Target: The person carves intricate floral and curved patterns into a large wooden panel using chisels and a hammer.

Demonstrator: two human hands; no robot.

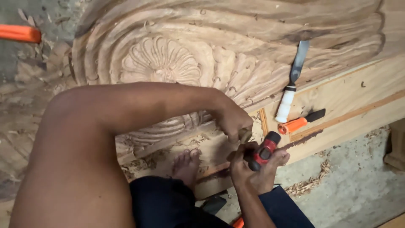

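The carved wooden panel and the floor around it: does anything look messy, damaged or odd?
No damage shows. Wood shavings lie scattered on the floor beside the carved panel. Two spare chisels, a white-handled chisel and an orange-handled chisel, lie loose on it. A bare foot rests against the panel's edge.

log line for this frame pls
left hand on carved wood panel | right hand grips red-black chisel | two chisels lie aside

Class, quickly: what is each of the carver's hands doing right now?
Left hand: closed, fingers curled around something small by the carved wood panel; what it is cannot be told.
Right hand: closed on a red-and-black tool handle.
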